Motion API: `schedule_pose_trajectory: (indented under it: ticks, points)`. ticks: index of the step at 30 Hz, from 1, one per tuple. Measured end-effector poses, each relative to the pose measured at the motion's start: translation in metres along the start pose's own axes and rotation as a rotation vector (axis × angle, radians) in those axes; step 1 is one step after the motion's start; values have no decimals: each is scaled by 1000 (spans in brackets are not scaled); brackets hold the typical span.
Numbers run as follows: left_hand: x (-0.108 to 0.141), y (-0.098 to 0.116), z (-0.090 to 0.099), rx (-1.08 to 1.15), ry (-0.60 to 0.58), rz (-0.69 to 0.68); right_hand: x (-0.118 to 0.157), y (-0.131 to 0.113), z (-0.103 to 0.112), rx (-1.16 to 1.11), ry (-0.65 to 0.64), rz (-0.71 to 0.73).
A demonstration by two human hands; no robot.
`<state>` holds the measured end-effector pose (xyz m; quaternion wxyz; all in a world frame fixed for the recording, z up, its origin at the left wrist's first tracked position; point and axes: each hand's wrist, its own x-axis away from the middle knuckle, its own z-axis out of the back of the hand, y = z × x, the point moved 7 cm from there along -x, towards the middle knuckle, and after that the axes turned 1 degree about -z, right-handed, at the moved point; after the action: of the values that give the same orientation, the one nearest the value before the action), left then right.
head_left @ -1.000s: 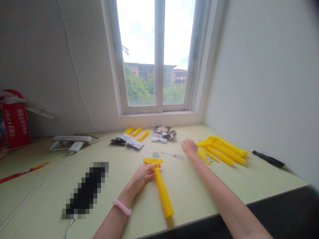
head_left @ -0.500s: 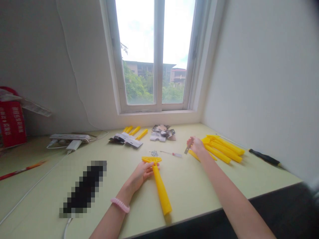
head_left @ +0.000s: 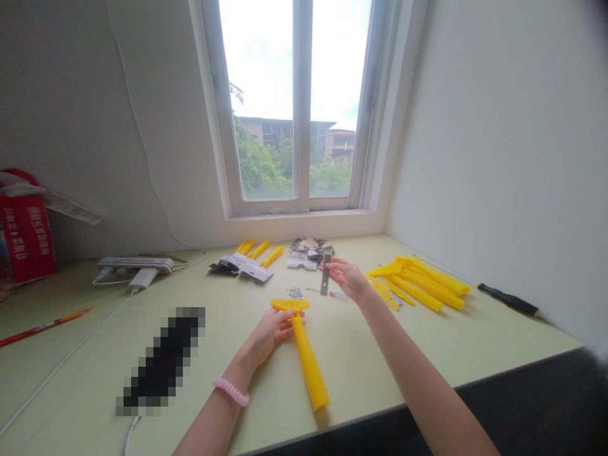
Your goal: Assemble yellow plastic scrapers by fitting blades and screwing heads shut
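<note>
My left hand is closed around the neck of a yellow plastic scraper, just below its wide head. The scraper's handle points toward the table's front edge. Between the fingers of my right hand is a flat grey metal blade with holes in it, held upright above the table. A pile of small screws lies just beyond the scraper head. Partly hidden behind the blade and right hand, a screwdriver rests on the table.
Several yellow scrapers are heaped at the right, near a black-handled tool. Packaged scrapers and a pile of packaging cards lie under the window. A power strip and a blurred-out dark object are at left.
My right hand has moved left from beside the scraper heap, carrying the blade, which now stands more upright over the screwdriver. My left hand and its scraper have stayed in place.
</note>
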<state>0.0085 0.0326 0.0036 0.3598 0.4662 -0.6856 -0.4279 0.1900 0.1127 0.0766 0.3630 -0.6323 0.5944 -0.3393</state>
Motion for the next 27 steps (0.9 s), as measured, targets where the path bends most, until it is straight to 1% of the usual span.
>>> schedule_pose_trajectory:
  ticks: [5,9,12,18,24,27]
  points:
    - [-3,-2,1,0,-9,-1,7,22,-21,-32,-43,5]
    - [-3,-2,2,-5,3,0,8,50,-18,-2,30,-48]
    - [-1,-1,1,-11,17,13,6,62,-14,-20,52,-71]
    - [1,1,-3,-10,13,32,13,60,-12,-62,49,-36]
    - [1,2,-3,2,0,23,20,54,-15,-127,52,52]
    - [1,2,-3,14,9,22,19,55,-14,-138,60,55]
